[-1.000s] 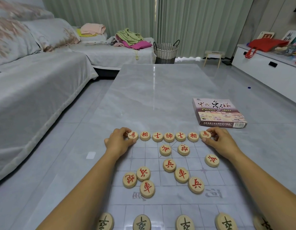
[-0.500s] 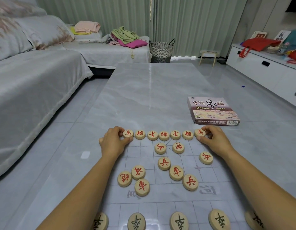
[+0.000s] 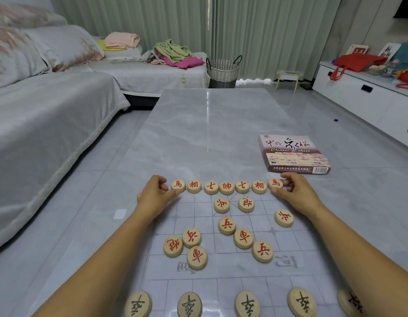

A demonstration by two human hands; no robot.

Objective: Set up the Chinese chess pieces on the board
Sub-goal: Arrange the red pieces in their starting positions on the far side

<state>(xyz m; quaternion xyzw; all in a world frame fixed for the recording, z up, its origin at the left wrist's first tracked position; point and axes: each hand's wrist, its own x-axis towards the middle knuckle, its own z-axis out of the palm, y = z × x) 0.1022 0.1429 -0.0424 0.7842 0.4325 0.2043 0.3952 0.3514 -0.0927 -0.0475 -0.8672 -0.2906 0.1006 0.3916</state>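
Note:
A clear gridded board sheet (image 3: 198,217) lies on the marble table. Seven red-lettered wooden discs form its far row. My left hand (image 3: 155,196) is at the row's left end, fingers curled against the left horse piece (image 3: 177,185) and thumb along its front edge. At the right end my right hand (image 3: 295,193) pinches the right horse piece (image 3: 275,183) between fingers and thumb. Several loose red pieces, such as a chariot (image 3: 197,257) and a soldier (image 3: 227,225), lie scattered mid-board. Black-lettered pieces (image 3: 247,303) line the near edge.
The Chinese chess box (image 3: 292,154) lies on the table (image 3: 209,124) just beyond my right hand. A grey sofa (image 3: 38,133) runs along the left. A woven basket (image 3: 223,69) stands past the table's far end, a white cabinet (image 3: 358,97) at right.
Both hands stay at the ends of the far row. My left fingers have slid off the top of the left horse piece to its side. The pieces have not shifted.

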